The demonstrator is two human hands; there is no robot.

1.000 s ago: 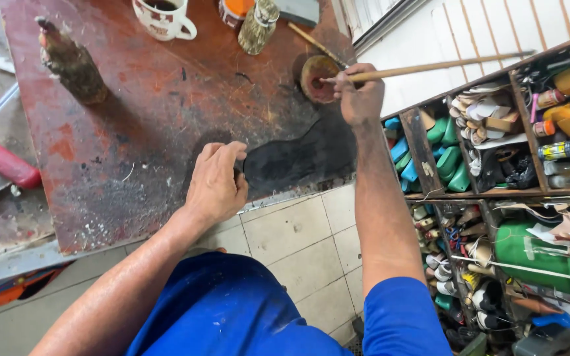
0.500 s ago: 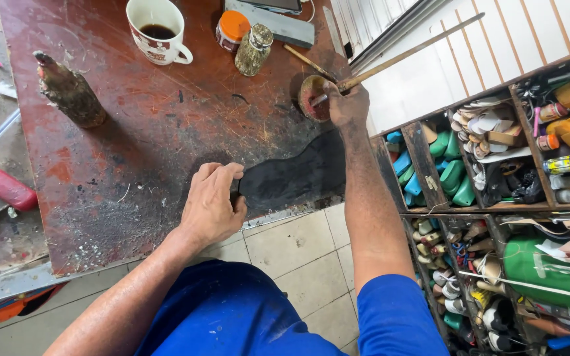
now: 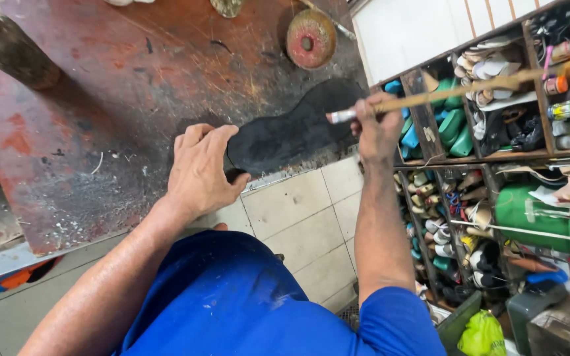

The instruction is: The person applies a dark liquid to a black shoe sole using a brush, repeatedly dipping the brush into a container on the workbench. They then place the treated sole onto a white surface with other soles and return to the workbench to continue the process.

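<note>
A black sole [image 3: 291, 135] is pinned to the worktop [image 3: 120, 79] by the left hand [image 3: 199, 171]; a brush [image 3: 430, 97] is held in the right hand's [image 3: 377, 128] closed grip, meeting the sole's edge.

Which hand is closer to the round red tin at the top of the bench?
The right. The right hand, holding a brush, is just below and right of the red tin. The left hand presses the near end of the black sole, farther down and left.

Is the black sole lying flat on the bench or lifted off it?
Flat. The black sole lies spread on the workbench, its near end pinned under the left hand.
</note>
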